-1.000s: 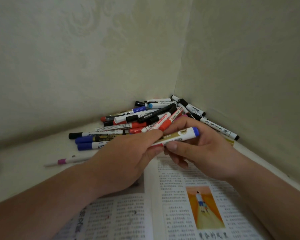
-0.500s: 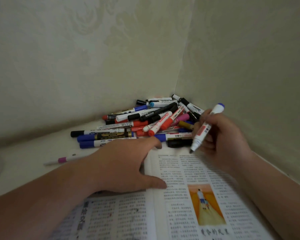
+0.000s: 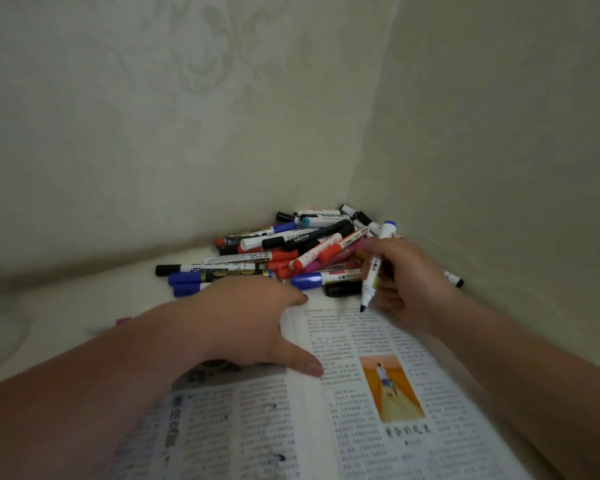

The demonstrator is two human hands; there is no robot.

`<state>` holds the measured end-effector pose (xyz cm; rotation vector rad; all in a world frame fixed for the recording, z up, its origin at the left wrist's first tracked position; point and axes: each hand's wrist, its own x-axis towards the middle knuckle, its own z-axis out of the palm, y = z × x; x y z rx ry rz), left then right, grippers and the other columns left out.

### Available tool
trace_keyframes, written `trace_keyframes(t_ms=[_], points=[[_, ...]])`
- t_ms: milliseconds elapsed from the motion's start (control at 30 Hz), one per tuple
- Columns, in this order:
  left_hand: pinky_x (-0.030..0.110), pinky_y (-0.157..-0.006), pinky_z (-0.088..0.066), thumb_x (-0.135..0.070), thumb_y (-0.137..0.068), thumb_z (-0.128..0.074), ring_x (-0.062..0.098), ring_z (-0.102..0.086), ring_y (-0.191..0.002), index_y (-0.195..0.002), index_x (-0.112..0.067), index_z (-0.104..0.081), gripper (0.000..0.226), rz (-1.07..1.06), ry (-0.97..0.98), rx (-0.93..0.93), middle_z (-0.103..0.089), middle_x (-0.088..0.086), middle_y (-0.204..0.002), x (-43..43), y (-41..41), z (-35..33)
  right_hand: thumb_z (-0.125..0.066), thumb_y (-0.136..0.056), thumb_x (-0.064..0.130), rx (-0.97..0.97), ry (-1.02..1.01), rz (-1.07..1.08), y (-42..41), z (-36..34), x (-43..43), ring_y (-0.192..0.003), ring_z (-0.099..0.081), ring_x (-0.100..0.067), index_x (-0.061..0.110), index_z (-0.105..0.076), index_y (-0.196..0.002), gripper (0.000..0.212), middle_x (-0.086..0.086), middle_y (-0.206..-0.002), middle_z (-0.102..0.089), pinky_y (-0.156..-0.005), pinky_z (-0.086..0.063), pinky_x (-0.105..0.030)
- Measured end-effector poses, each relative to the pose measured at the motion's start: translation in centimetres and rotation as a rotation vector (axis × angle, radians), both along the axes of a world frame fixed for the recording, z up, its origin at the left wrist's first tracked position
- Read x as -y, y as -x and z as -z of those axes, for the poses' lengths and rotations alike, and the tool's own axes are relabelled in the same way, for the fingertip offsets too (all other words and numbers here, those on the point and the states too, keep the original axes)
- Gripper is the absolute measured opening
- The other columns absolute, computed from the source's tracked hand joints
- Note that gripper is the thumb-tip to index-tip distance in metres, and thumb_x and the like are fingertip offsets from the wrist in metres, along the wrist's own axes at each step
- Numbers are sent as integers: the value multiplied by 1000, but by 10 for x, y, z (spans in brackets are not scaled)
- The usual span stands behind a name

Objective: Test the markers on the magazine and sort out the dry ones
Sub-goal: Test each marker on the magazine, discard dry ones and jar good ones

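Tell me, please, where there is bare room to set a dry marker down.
Table left of the pile, between the wall and the left hand, is bare but for a pink pen. The corner is crowded: pile, right hand with marker, magazine.

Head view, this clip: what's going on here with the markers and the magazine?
A person is testing markers. The right hand grips an uncapped blue marker, tip down at the top of the right page of the open magazine; whether it touches the paper is unclear. The left hand lies flat across the fold, holding the pages open. The pile of markers lies in the wall corner behind.
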<state>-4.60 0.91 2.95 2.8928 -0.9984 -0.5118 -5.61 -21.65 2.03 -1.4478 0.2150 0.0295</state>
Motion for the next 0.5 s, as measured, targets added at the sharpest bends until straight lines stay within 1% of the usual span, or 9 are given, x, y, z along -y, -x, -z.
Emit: trace_keyframes(t_ms=[67,167,200,267,300,333,400,433,500], points=[[35,-112,-35,-97,-60,-49,9,-37,-141,-154,-41,-28,112,-6,15,18,-35,-19,-157,0,-1,2,-58,-97,30,49,-5,-38,1,-7,4,-36,-25,-15,13,-49,-64,38,-5,-45,-35,-39,-14,-24],[37,-112,-37,-99,-56,-47,10,-40,-139,-152,-42,-31,113,-27,31,25,-39,-19,-155,2,-2,4,-72,-82,38,110,-65,-148,4,-6,9,-38,-38,-18,10,-59,-70,33,-9,-51,-46,-36,-24,-21],[36,-110,-38,-100,-56,-47,9,-41,-137,-152,-42,-33,113,-32,37,32,-40,-19,-153,3,-3,5,-81,-74,38,131,-97,-197,5,-2,9,-40,-39,-17,12,-61,-71,33,-8,-52,-45,-36,-26,-20],[34,-106,-40,-100,-55,-47,7,-44,-134,-149,-43,-36,110,-50,57,46,-44,-21,-150,5,-5,6,-93,-57,28,164,-143,-252,5,11,8,-41,-36,-14,14,-62,-71,37,-5,-52,-39,-39,-25,-20],[33,-105,-41,-100,-55,-46,7,-45,-132,-148,-44,-37,110,-63,66,47,-46,-22,-148,6,-5,7,-92,-53,21,165,-116,-258,5,17,9,-41,-33,-13,13,-62,-70,35,-4,-51,-36,-40,-23,-21],[32,-105,-41,-101,-53,-46,6,-46,-132,-147,-45,-38,109,-73,73,51,-46,-23,-147,6,-6,6,-87,-55,17,169,-54,-268,6,20,9,-40,-31,-13,13,-62,-70,30,-3,-50,-36,-42,-22,-22],[31,-105,-41,-101,-50,-47,5,-45,-131,-145,-47,-40,109,-96,81,44,-45,-26,-147,8,-8,7,-79,-60,21,188,93,-304,7,24,10,-42,-33,-17,12,-65,-72,21,-7,-51,-40,-45,-23,-27],[30,-104,-41,-101,-50,-47,4,-45,-130,-144,-48,-39,109,-105,77,40,-45,-26,-146,8,-8,7,-78,-62,22,199,143,-307,6,24,10,-45,-38,-21,11,-68,-76,20,-11,-53,-45,-46,-26,-29],[29,-103,-41,-101,-50,-48,3,-47,-128,-145,-49,-37,109,-110,54,35,-46,-26,-144,10,-8,7,-78,-67,18,216,181,-299,6,21,9,-51,-52,-29,11,-74,-84,18,-21,-62,-59,-49,-41,-32]])
